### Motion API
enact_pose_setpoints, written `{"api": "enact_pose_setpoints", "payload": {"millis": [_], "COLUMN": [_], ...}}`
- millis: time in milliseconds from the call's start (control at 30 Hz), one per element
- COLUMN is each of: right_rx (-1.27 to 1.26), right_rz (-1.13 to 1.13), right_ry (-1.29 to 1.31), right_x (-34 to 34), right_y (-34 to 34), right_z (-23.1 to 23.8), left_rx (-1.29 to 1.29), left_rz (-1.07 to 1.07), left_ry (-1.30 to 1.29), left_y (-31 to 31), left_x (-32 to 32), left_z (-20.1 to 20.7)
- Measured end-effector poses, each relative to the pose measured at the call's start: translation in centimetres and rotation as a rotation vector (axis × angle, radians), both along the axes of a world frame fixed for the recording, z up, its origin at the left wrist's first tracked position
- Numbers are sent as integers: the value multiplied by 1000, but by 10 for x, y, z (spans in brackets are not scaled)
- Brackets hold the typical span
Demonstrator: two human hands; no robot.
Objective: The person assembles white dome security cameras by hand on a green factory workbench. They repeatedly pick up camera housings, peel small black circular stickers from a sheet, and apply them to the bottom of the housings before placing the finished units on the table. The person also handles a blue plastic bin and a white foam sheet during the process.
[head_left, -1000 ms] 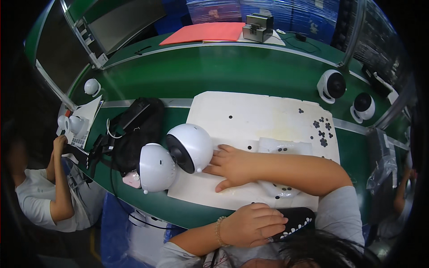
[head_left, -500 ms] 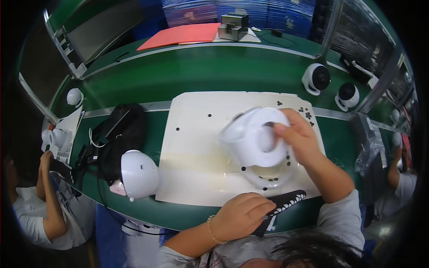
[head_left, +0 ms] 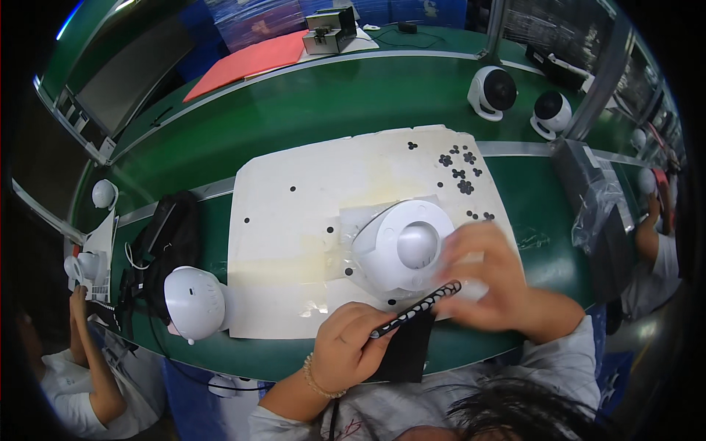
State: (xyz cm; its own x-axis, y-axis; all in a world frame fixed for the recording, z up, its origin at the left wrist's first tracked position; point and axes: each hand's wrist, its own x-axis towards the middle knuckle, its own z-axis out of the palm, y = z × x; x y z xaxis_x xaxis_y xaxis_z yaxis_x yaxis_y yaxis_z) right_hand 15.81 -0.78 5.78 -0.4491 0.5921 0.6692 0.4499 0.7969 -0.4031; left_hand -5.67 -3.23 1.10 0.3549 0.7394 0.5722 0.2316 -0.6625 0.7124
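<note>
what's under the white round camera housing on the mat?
The white round housing sits on a clear plastic sheet laid over the cream mat. Small black dots show beside its base. Whatever lies directly beneath it is covered; the blurred right hand hides its right edge.

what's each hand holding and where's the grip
Left hand pinches a black strip at its lower end. Right hand, blurred, rests against the white dome housing; its grip cannot be told.

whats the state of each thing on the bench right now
white dome housing: on the mat, round opening facing up
left hand: gripping a black strip
right hand: blurred, beside the housing
second white dome: resting at the mat's left edge
black bag: lying open
</note>
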Motion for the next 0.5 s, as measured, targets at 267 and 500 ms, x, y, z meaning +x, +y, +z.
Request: {"api": "enact_pose_setpoints", "payload": {"millis": [267,500], "right_rx": [160,109], "right_rz": [172,166], "right_ry": [-60,134], "right_x": [-21,-15], "right_y": [-6,-8], "right_z": [-10,-19], "left_rx": [41,-21], "left_rz": [14,51], "left_ry": [57,11], "left_y": [1,1], "left_x": [6,7], "left_z": [2,-1]}}
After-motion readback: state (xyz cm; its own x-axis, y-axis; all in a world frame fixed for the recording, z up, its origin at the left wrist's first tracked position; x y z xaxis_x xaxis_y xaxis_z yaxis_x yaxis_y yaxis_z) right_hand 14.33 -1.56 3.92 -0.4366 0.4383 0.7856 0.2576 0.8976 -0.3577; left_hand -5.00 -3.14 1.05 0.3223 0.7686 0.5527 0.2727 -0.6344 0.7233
